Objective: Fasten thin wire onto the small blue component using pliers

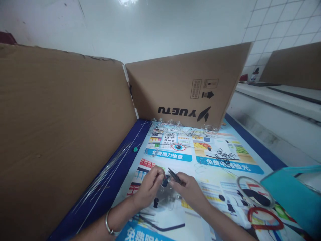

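My right hand (188, 188) is closed on dark pliers (175, 176), their narrow jaws pointing up and to the left. Close to its left, my left hand (150, 184) is pinched shut, fingertips together. What it holds is too small to make out. Small clear pieces (173, 196) lie on the printed mat (175, 169) just below my hands, partly hidden by them. A bangle (109, 222) circles my left wrist.
Cardboard panels (62, 134) stand at the left and back. Thin straight wires (107, 177) lie along the blue left edge beside a small green piece (135, 149). Dark loops (224, 156), a red ring (265, 219) and a teal bag (291, 197) are at the right.
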Motion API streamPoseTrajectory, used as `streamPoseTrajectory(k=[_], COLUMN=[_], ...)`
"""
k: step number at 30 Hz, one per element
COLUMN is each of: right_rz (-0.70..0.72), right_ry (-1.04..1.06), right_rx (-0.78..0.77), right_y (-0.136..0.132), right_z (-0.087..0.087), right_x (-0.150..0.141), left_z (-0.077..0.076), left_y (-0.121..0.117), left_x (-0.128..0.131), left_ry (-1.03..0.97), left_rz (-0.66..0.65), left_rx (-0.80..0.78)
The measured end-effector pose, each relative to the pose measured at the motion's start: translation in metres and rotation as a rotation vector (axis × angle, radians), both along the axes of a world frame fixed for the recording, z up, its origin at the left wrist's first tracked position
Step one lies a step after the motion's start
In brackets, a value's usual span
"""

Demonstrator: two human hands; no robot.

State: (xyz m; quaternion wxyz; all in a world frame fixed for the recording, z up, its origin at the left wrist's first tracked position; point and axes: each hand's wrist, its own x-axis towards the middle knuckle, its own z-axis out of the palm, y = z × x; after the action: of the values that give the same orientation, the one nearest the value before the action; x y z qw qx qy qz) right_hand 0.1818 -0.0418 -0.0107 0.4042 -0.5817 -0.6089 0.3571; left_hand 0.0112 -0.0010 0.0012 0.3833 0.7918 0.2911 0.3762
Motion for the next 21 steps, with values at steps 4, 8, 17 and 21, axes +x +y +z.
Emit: streamPoseTrajectory(k=[4,8,17,21], right_rz=[0.004,-0.006,-0.003,-0.028], right_ry=[0.01,-0.014,-0.018,0.009], right_rx=[0.049,0.08,0.1,0.112], right_y=[-0.003,-0.005,-0.002,0.0], right_z=[0.002,0.003,-0.003,-0.006], right_x=[-0.002,-0.003,0.002,0.005], left_z=[0.004,0.008,0.014,0.016], left_y=[-0.002,-0.003,0.001,0.004], left_x=[0.002,0.006,0.014,0.019], left_ry=[-0.043,-0.121,0.018,0.105], left_rz=[-0.005,-0.032,0.028,-0.009], left_rx=[-0.135,-0.274,-0.162,0.034])
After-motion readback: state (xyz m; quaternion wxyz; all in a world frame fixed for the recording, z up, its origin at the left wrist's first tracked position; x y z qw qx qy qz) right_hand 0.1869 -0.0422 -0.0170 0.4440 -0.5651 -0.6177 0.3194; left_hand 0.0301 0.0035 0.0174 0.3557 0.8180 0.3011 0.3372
